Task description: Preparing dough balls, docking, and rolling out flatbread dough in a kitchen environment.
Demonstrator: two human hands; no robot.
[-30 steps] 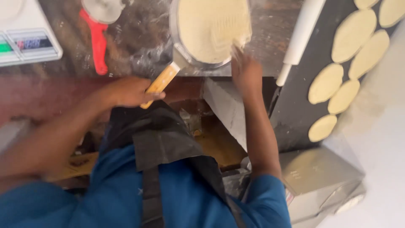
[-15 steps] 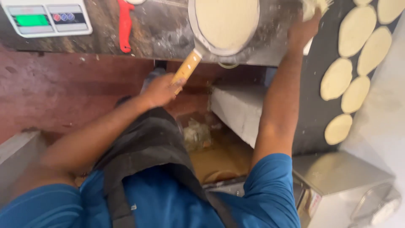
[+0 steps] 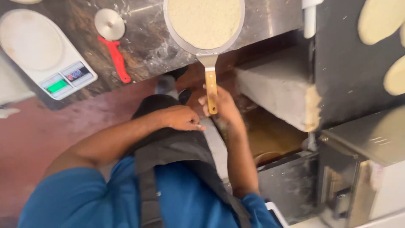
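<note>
the head view looks straight down past a blue shirt and a dark apron to a mottled stone desk dusted with flour. a round, shallow metal pan lies flat on the desk edge, and it holds one flat disc of pale dough with a grainy, floury surface that fills nearly the whole pan. the pan's grey metal neck runs into a slim wooden handle that juts out over the gap below the desk. the right hand is clamped on the lower end of that handle, fingers wrapped round the wood. the left hand is just beside it, resting against the apron with fingers curled together and nothing in them, not touching the handle. on the desk to the left of the pan lies a pizza wheel, a shiny steel disc with a red plastic grip. further left sits a white kitchen scale, its round smooth platform bare and its small display lit green. at the top right a white cylindrical rolling pin stands at the edge of a dark board, which carries smooth, pale oval dough pieces laid well apart from the pan. below that board is a rough grey block with a crumbly, floured end, and lower right a dull steel cabinet.
</note>
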